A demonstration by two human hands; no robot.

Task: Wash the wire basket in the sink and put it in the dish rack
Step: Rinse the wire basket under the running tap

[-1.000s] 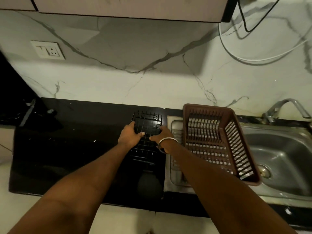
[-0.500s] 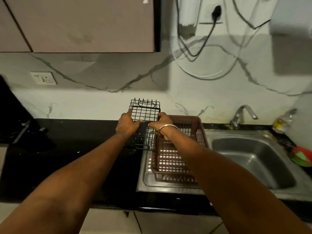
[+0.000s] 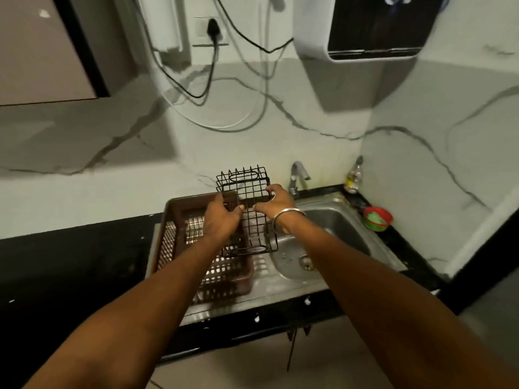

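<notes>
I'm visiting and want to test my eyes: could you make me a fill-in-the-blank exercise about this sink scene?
1. The left hand and right hand grip a wire basket coloured ____.
2. The brown dish rack sits to the ____ of the sink.
3. A silver bangle circles the ____ wrist.
Missing words: black, left, right.

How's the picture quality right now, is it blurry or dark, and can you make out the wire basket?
Head view: dim; motion blur smears the wall appliance and cables; wide-angle bending bows the counter edge; glare patches on the steel sink; the wire basket, gripped by left hand and right hand, reads fairly sharp.
</notes>
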